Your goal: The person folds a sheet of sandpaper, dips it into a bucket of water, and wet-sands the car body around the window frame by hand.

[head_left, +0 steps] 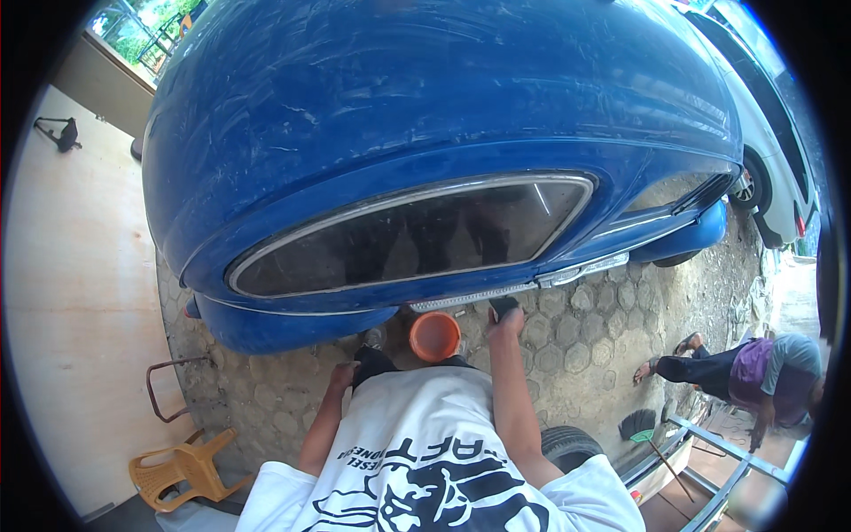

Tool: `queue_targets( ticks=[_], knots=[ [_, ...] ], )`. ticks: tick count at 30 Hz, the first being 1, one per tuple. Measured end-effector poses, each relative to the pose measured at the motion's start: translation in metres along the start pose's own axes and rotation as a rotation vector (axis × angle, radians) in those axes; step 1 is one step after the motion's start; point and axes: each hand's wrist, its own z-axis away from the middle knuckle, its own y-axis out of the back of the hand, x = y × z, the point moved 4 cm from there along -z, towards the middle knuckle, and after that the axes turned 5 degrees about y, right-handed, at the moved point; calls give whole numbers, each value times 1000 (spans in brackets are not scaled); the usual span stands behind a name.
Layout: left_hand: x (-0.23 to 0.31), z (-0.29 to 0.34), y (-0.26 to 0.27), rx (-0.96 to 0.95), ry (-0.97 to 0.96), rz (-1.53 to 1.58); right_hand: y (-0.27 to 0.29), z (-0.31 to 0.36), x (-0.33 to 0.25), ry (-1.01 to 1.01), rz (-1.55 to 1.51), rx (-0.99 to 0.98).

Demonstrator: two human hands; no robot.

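Note:
A blue car [461, 106] with a rounded roof fills the upper half of the view, its roof marked with pale, cloudy smears. My right hand [508, 324] reaches forward below the side window [417, 235], closed round a small dark pad [503, 306] close to the car's lower edge. I cannot tell whether the pad touches the body. My left hand [343, 376] hangs beside my dark-trousered left leg; its fingers are too small and hidden to read. Between my feet and the car stands an orange bucket [414, 340].
At lower left are a yellow plastic chair [191, 470] and a reddish metal frame [164, 390]. A tire [570, 446], a green broom [636, 426] and metal framing [722, 474] lie to the right. Another person [753, 377] bends there. A white car [771, 168] stands beyond.

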Motion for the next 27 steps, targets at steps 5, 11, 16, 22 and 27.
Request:
queue_targets(
  ticks=[5,11,16,22,27],
  knots=[
    [4,3,-18,24,-85,-14,-66,51,-11,-35,-44,-346],
    [-17,17,-34,33,-15,43,-78,22,2,-216,-92,-379],
    [-12,65,-49,-22,94,143,-83,33,-15,-179,-102,-416],
    [-26,80,-48,-122,194,106,-83,45,-23,-197,-130,-429],
    [-20,57,-40,-171,148,45,-86,45,-27,-149,-138,-530]
  ],
)
